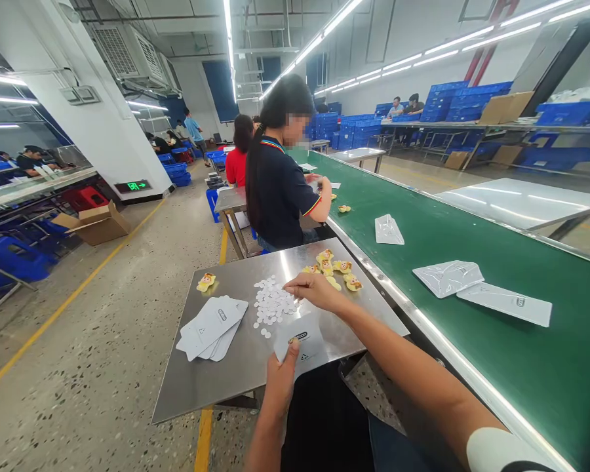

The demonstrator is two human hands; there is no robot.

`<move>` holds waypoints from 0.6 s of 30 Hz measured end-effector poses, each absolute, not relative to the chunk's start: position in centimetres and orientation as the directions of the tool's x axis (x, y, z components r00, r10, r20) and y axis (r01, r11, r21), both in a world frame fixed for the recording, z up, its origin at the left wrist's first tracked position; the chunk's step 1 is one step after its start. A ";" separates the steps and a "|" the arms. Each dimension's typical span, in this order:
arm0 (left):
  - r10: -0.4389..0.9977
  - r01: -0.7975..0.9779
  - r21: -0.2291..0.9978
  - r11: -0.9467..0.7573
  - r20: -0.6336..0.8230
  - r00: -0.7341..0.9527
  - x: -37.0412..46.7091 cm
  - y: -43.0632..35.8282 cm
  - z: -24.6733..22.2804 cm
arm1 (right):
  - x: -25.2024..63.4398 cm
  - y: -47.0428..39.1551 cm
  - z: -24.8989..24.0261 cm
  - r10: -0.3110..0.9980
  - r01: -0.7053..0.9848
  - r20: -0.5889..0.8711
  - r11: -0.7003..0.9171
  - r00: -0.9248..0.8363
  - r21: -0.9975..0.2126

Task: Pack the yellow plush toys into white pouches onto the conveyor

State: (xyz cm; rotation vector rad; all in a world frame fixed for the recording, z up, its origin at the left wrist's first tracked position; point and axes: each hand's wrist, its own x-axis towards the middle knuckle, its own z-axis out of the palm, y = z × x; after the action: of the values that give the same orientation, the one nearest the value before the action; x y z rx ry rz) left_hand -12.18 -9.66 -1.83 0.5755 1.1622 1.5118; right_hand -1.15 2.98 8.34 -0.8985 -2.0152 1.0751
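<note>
My left hand (281, 379) pinches a flat white pouch (311, 337) with dark print, held low over the near edge of the steel table. Thumb on top, it grips the pouch's near left corner. My right hand (319, 290) is closed in a pinch at the right side of a pile of small white round discs (270, 303); whatever lies between its fingertips is too small to tell. Beyond that hand sit several yellow doll-shaped pieces (326, 265). A stack of similar white pouches (216, 326) lies fanned out left of the discs.
One yellow piece (206, 282) rests alone at the table's far left corner. Along the right of the steel table (196, 387) runs a green conveyor belt (472, 341) carrying white pouches (448, 278). A co-worker in a dark shirt (280, 190) sits just ahead beside the belt.
</note>
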 end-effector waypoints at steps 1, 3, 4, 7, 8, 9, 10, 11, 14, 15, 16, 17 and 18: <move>0.942 -0.367 0.928 0.058 -0.173 -0.289 -11.9 -9.6 -1.8 | -0.5 1.9 8.9 0.802 0.236 0.240 0.422 -0.547 -0.875; 0.964 -0.179 0.983 0.029 -0.075 -0.256 -11.5 -9.6 -1.8 | 1.1 -0.4 10.0 0.797 0.218 0.242 0.419 -0.553 -0.881; 0.972 -0.123 0.992 0.028 -0.056 -0.229 -11.2 -9.6 -1.8 | 1.8 -1.6 10.4 0.801 0.229 0.244 0.424 -0.547 -0.876; 0.985 -0.048 0.999 0.007 -0.016 -0.172 -10.2 -9.8 -1.7 | 3.7 -4.4 10.8 0.801 0.287 0.277 0.478 -0.531 -0.830; 0.987 -0.035 0.999 -0.002 -0.003 -0.159 -9.8 -9.9 -1.7 | 4.1 -5.1 10.7 0.789 0.294 0.304 0.511 -0.534 -0.808; 0.989 -0.018 1.000 -0.013 0.010 -0.150 -9.4 -10.0 -1.8 | 4.5 -5.7 10.6 0.776 0.302 0.332 0.544 -0.537 -0.783; 0.989 -0.001 1.000 -0.022 0.021 -0.143 -9.0 -10.0 -1.8 | 4.9 -6.2 10.4 0.762 0.320 0.355 0.577 -0.542 -0.751; 0.991 0.014 1.000 -0.025 0.026 -0.134 -8.6 -10.1 -1.9 | 5.3 -6.6 10.1 0.750 0.355 0.369 0.609 -0.549 -0.709; 0.996 0.039 0.999 -0.021 0.025 -0.086 -7.4 -10.3 -2.0 | 6.6 -7.6 9.4 0.721 0.479 0.354 0.672 -0.595 -0.564; 0.998 0.040 0.999 -0.021 0.023 -0.052 -7.1 -10.3 -2.0 | 7.1 -7.8 9.3 0.711 0.491 0.344 0.684 -0.614 -0.539; 1.000 0.041 0.999 -0.019 0.020 -0.014 -6.8 -10.4 -1.9 | 7.6 -7.7 9.3 0.706 0.489 0.336 0.688 -0.624 -0.536; 1.000 0.043 0.999 -0.016 0.016 0.017 -6.6 -10.4 -1.7 | 8.1 -7.4 9.3 0.719 0.497 0.323 0.672 -0.615 -0.549; 0.999 0.045 0.999 -0.012 0.010 0.039 -6.4 -10.4 -1.5 | 8.6 -6.6 9.3 0.752 0.522 0.305 0.636 -0.585 -0.568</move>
State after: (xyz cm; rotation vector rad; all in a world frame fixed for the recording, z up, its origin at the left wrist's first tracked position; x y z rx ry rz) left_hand -6.41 -10.35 -1.48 1.2686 1.2083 1.1663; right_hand 8.57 -6.65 9.30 -0.9938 -2.3307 0.5789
